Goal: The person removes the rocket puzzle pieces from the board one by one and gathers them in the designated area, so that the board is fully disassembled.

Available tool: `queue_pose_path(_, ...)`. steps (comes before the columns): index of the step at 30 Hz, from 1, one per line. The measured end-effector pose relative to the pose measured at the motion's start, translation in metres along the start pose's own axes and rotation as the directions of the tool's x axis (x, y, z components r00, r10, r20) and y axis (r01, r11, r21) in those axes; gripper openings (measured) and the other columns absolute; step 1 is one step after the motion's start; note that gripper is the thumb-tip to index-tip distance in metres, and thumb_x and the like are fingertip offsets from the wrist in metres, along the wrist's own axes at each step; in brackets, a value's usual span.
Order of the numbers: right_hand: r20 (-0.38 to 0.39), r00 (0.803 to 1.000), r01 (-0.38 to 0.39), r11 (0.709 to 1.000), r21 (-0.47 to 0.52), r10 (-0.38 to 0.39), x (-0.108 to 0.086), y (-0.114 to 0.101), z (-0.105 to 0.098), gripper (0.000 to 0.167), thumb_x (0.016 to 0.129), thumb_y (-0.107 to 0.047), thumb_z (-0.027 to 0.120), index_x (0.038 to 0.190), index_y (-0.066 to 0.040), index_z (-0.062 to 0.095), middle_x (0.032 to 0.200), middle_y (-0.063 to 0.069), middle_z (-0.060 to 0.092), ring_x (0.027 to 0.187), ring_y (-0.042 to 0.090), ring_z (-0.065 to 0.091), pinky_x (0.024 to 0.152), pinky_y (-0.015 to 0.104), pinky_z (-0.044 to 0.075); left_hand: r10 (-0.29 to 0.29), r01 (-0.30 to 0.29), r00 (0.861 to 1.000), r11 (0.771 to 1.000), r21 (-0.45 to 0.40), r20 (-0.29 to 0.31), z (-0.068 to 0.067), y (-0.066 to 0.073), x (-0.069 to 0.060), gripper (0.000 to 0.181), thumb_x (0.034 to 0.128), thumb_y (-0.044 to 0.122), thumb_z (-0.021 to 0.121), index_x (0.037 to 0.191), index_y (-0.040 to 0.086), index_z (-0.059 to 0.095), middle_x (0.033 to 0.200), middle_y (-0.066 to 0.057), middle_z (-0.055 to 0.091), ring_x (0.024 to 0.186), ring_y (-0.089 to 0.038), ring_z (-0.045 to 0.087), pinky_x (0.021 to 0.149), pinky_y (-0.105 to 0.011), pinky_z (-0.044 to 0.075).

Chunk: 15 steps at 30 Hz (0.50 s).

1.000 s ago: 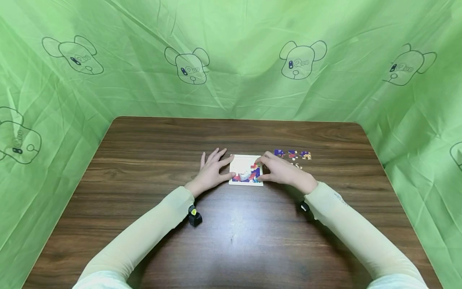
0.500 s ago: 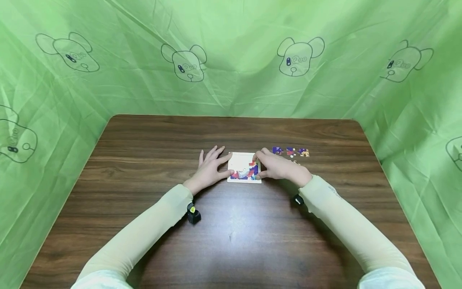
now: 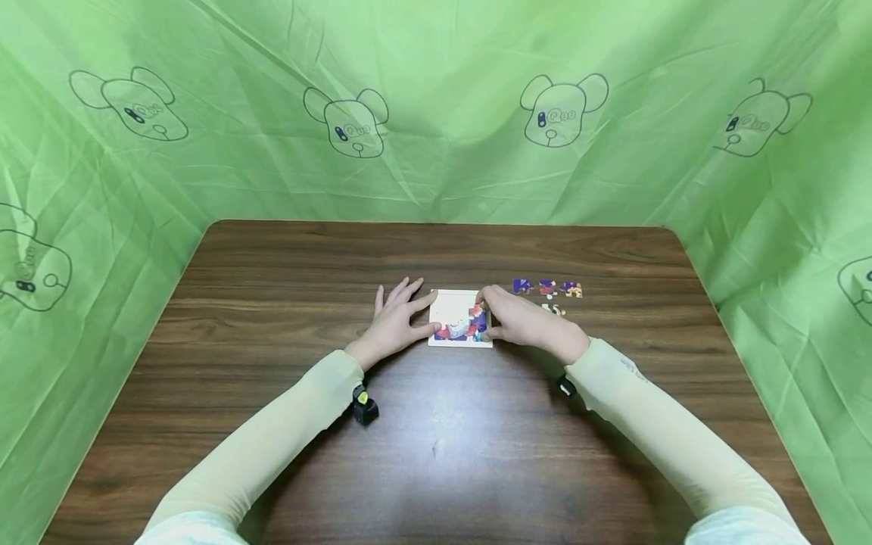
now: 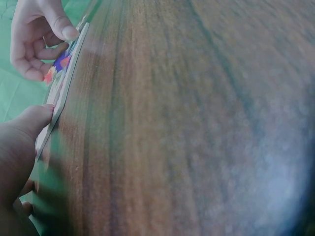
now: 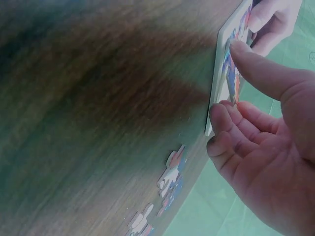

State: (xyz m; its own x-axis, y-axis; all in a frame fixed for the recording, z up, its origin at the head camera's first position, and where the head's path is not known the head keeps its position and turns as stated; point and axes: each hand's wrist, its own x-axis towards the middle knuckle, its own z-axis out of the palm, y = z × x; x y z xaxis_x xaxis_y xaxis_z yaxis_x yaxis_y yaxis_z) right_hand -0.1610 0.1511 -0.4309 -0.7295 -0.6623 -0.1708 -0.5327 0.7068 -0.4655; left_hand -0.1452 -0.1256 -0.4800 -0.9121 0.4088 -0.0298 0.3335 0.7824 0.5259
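Note:
A small square puzzle tray point(image 3: 446, 304) with a pale frame lies flat on the table, its lower and right parts filled with colourful pieces. My left hand point(image 3: 395, 325) rests at the tray's left side with fingers spread, thumb and index finger touching the frame. At the right side, my right hand point(image 3: 527, 316) pinches a puzzle piece point(image 5: 231, 73) between thumb and fingers. This piece stands a little tilted over the tray in the right wrist view. In the head view the right fingers partly hide it. The left wrist view shows the tray's frame point(image 4: 74, 64) edge-on.
Several loose puzzle pieces lie on the wooden table point(image 3: 306, 272) right of the tray, among them a purple piece point(image 3: 521, 286) and a pale piece point(image 3: 553, 309). Green cloth point(image 3: 443, 113) with drawn animal heads hangs behind and at both sides.
The right fingers shift slightly at the tray's right edge, and a pale loose piece shows more clearly beyond the hand. My left hand stays on the frame. The head view moves a little.

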Motion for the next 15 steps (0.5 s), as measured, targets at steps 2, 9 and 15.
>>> queue_pose_path(2,-0.014,1.000,0.012,1.000,0.007,-0.012,0.0002,0.0000,0.0002,0.055,0.090,-0.018,0.084,0.131,0.002,0.053,0.119,0.016,0.060,0.097,0.024,0.060,0.092,0.043,0.055,0.001,-0.001,1.000,1.000,-0.001,-0.001,0.0005,-0.0006,-0.0001,0.071,0.0967,0.051,0.071,0.158,0.023,0.048,0.170,-0.011,0.029,0.160,-0.035,0.012,0.121,-0.071,-0.006)
queue_pose_path(9,-0.079,0.996,0.040,0.999,0.003,-0.040,0.0042,0.0057,-0.0003,0.037,0.092,-0.011,0.081,0.121,0.004,0.063,0.101,0.012,0.063,0.085,0.020,0.058,0.078,0.038,0.055,0.011,-0.011,1.000,1.000,-0.012,-0.002,0.0005,0.0013,0.0004,0.072,0.0959,0.049,0.073,0.158,0.021,0.048,0.170,-0.012,0.029,0.160,-0.036,0.013,0.121,-0.071,-0.007)
queue_pose_path(15,-0.070,0.995,0.067,0.997,-0.042,-0.070,0.0078,0.0090,-0.0009,0.035,0.093,-0.014,0.080,0.123,0.002,0.068,0.106,0.012,0.069,0.083,0.021,0.062,0.078,0.037,0.057,0.004,-0.004,1.000,1.000,-0.007,-0.003,-0.0012,0.0021,-0.0011,0.070,0.0969,0.049,0.072,0.158,0.022,0.048,0.170,-0.012,0.029,0.160,-0.036,0.013,0.121,-0.070,-0.006)
